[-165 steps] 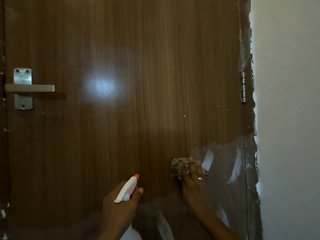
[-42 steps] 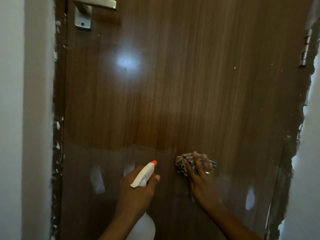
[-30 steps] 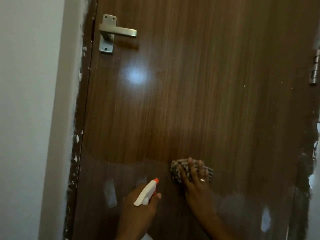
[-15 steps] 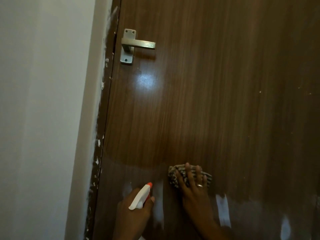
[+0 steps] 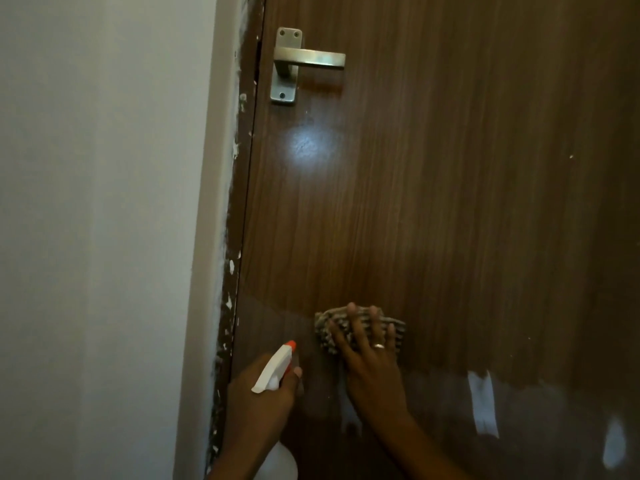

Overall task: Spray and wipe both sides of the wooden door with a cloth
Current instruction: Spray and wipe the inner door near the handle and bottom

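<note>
Gripping the white plastic spray bottle with the orange nozzle tip [image 5: 274, 370], the left hand [image 5: 258, 401] has its fingers curled round the neck, nozzle pointing at the door. Just right of it, the right hand [image 5: 372, 368] lies spread, fingers straight, pressing the bunched striped grey cloth [image 5: 329, 329] flat against the brown wood-grain door [image 5: 450, 185]. Below both hands the panel looks dull and hazy with pale streaks. Above the cloth it shines, up to the brushed-metal lever handle [image 5: 308, 60] well above the left hand. My reading is that this face is partly wiped, with the boundary at cloth height, though I cannot tell which band is finished. The door's other side is out of sight and probably not yet done.
</note>
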A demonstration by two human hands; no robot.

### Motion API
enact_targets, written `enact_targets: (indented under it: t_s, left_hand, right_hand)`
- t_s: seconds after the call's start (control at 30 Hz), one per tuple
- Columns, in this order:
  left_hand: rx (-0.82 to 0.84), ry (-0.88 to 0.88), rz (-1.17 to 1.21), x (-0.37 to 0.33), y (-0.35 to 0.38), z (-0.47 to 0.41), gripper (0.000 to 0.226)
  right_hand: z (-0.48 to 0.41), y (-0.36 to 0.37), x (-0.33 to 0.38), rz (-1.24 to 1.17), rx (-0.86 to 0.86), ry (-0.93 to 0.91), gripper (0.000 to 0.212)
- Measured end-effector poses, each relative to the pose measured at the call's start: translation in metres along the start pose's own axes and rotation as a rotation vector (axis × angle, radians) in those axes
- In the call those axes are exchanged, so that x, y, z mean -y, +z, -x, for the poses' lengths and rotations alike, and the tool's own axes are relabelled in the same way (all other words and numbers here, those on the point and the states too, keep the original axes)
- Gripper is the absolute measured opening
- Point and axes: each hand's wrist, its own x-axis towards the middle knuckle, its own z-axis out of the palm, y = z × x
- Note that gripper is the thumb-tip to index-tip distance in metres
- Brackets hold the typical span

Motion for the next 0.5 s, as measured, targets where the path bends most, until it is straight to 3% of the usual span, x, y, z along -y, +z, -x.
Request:
enact_targets:
  t_s: [0.13, 0.2, 0.27, 0.33, 0.4, 0.5]
  left_hand:
    - [-0.063, -0.096, -0.001, 0.009, -0.010, -0.004, 0.049]
    - [-0.043, -0.079, -0.058, 0.009, -0.019, -0.003, 0.048]
    - [-0.056, -0.060, -0.071, 0.011, -0.025, -0.004, 0.049]
    - [-0.055, -0.122, -0.052, 0.013, -0.026, -0.008, 0.051]
    - [-0.067, -0.184, -0.021, 0.015, -0.026, -0.011, 0.051]
    - [-0.062, -0.087, -0.012, 0.018, -0.033, -0.009, 0.031]
  right_hand:
    - [0.045, 0.012, -0.026, 0.124, 0.043, -0.224, 0.073]
    - [0.050, 0.008, -0.036, 0.105, 0.015, -0.106, 0.072]
    - [0.031, 0.002, -0.024, 0.038, -0.030, 0.146, 0.078]
    - [-0.005, -0.004, 0.003, -0.001, -0.075, 0.289, 0.077]
    - [-0.033, -0.001, 0.031, -0.018, -0.067, 0.188, 0.070]
    - [-0.028, 0.020, 0.048, 0.066, -0.015, -0.133, 0.080]
